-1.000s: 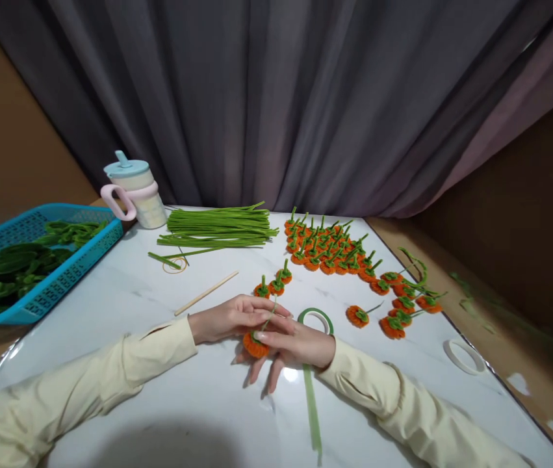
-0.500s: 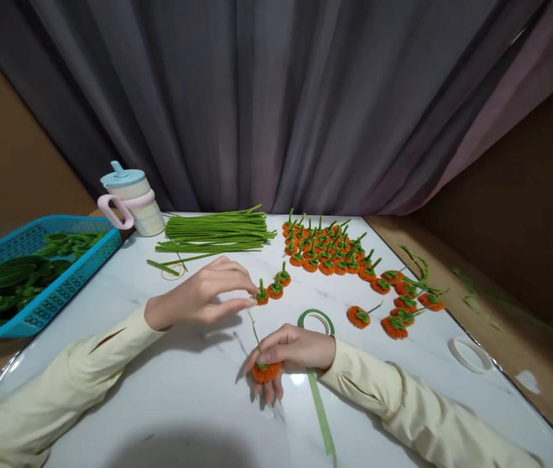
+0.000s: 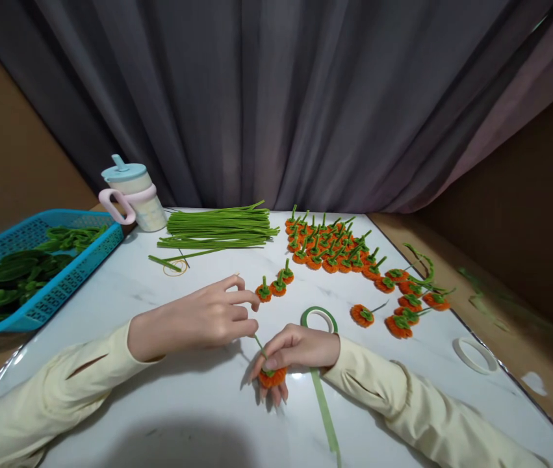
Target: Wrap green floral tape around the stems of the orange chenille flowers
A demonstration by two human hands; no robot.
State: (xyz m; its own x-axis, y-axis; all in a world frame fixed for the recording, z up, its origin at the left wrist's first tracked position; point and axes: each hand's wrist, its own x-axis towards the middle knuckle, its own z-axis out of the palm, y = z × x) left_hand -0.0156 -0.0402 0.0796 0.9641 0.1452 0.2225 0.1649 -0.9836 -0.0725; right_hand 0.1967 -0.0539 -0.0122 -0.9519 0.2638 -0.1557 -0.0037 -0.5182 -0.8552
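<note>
My right hand (image 3: 295, 354) holds a small orange pipe-cleaner persimmon (image 3: 273, 378) with a green top, pinched between thumb and fingers. Its thin green wire stem (image 3: 259, 346) points up and left. At the upper end of that stem, my left hand (image 3: 208, 317) has thumb and forefinger closed, with the other fingers bent and raised; the exact pinch point is hidden. Just beyond the left fingertips, three finished persimmons (image 3: 277, 286) stand in a short row with upright green stems. A roll of green floral tape (image 3: 333, 321) lies behind my right wrist, its loose strip (image 3: 325, 416) running toward me.
Green pipe cleaners (image 3: 218, 229) lie bundled at the back. Many orange persimmons (image 3: 327, 250) stand back right, with several more (image 3: 399, 325) nearer. A blue basket (image 3: 37, 309) of green leaves and a lidded cup (image 3: 142, 205) are at left. A white ring (image 3: 475, 355) lies near the right edge.
My left hand has drawn back from the row of three persimmons, down to the stem tip of the held one. My right hand keeps its grip.
</note>
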